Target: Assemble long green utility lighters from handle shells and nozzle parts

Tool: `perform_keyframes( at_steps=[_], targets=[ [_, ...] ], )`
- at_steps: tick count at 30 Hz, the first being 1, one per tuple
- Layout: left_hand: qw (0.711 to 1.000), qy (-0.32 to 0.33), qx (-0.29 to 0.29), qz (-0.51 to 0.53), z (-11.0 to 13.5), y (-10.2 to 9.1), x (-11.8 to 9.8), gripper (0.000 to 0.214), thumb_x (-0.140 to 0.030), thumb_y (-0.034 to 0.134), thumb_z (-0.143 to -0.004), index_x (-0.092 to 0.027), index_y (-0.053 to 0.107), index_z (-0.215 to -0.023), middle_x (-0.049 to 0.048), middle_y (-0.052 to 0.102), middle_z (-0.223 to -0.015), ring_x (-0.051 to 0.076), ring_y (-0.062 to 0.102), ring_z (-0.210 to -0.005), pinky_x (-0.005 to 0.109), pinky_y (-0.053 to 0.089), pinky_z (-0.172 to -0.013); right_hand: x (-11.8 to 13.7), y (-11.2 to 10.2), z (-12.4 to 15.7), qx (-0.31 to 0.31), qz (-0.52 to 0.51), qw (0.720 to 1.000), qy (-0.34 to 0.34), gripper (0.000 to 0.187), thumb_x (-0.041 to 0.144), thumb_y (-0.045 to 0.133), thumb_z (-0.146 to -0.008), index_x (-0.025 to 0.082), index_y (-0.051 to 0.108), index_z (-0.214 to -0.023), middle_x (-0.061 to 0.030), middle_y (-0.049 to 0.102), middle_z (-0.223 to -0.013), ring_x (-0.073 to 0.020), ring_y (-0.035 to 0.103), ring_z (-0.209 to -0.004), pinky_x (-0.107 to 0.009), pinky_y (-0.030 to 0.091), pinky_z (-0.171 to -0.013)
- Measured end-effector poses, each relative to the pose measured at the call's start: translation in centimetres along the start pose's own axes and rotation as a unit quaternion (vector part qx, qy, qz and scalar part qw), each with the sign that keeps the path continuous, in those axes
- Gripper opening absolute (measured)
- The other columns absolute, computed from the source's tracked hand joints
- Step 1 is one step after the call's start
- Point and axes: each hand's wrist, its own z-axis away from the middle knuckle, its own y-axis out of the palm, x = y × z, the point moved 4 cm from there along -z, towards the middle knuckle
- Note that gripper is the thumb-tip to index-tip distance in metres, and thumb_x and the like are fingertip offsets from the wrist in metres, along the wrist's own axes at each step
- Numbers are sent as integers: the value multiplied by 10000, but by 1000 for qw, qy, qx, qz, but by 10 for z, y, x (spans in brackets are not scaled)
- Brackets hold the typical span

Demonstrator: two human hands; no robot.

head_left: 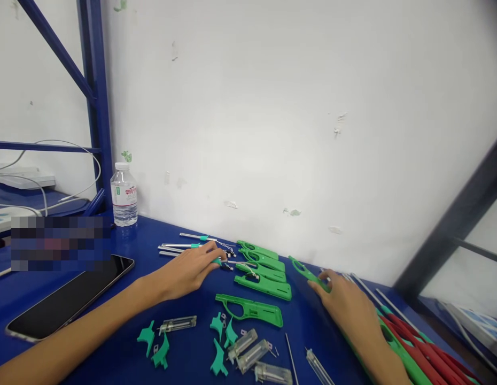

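My left hand [198,266] reaches over the far middle of the table. Its fingertips pinch a thin metal rod with a teal piece [217,261], beside more metal rods [172,247] with teal pieces and wires. Several green lighter casing halves [268,287] lie in a row just right of it, and another green casing half [268,312] lies nearer me. Between the thumb and fingers of my right hand [347,305] is a green lighter casing [307,272], its narrow end pointing away to the left. The palm hides its lower part.
Teal triggers [219,357] and clear fuel tanks [252,355] are scattered in front. Red and green long lighters [422,347] are piled at right. A phone [72,297] and a water bottle [124,195] stand left; a white wall [272,133] rises behind.
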Motion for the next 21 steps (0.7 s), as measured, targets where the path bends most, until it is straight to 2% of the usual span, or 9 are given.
perform_keyframes(
  at_steps=[2,5,7,9,11,14,16,21],
  targets=[
    [1000,12,10,13,1,3,-3,350,-331,338,-1081,-260,597,-1304,73,607,-1257,237,640,-1056,353,491,-923,0,5,2,4,16,1000,-6,325,510,570,-977,208,690,-971,-94,748,-750,-318,734,-704,-369,467,-583],
    [999,28,22,34,1,10,-8,333,-304,368,-1081,-266,623,-1291,59,626,-1253,222,635,-1088,328,488,-941,11,3,0,-2,-2,999,-35,344,512,561,-993,199,705,-990,-114,761,-852,-329,737,-849,-394,505,-694],
    [998,33,23,41,2,14,-10,333,-292,370,-1086,-267,623,-1300,55,626,-1258,209,633,-1098,318,485,-954,26,-5,-1,-7,-49,997,-58,352,498,497,-1038,216,704,-998,-101,767,-924,-298,729,-910,-390,515,-768],
    [998,32,15,51,3,15,-13,342,-298,361,-1094,-270,614,-1324,56,617,-1262,203,627,-1096,316,483,-966,45,-16,0,-3,-176,982,-73,405,506,437,-1069,235,704,-930,-87,770,-931,-270,720,-895,-380,514,-794],
    [997,31,3,65,4,15,-16,350,-309,350,-1102,-278,603,-1342,55,610,-1245,199,622,-1075,314,482,-967,67,-26,6,5,-233,967,-108,414,502,414,-1079,247,718,-958,-77,769,-953,-272,707,-921,-396,509,-849],
    [996,29,2,84,7,13,-21,349,-313,333,-1111,-294,588,-1349,47,606,-1223,189,614,-1066,298,478,-960,96,-29,20,46,-253,951,-174,334,464,464,-1073,274,735,-1023,-51,770,-1028,-268,693,-1009,-431,476,-958],
    [996,26,8,87,10,11,-24,343,-313,335,-1113,-299,581,-1352,47,607,-1236,186,610,-1080,286,475,-962,108,-25,29,72,-257,943,-197,268,469,537,-1047,288,734,-1027,-36,766,-1022,-269,689,-1010,-438,469,-965],
    [997,34,8,64,10,12,-22,354,-315,349,-1111,-302,587,-1373,48,617,-1265,195,601,-1107,281,468,-980,119,-17,36,89,-240,937,-239,110,329,644,-1012,255,712,-966,-27,750,-963,-253,671,-931,-405,458,-878]
  ],
)
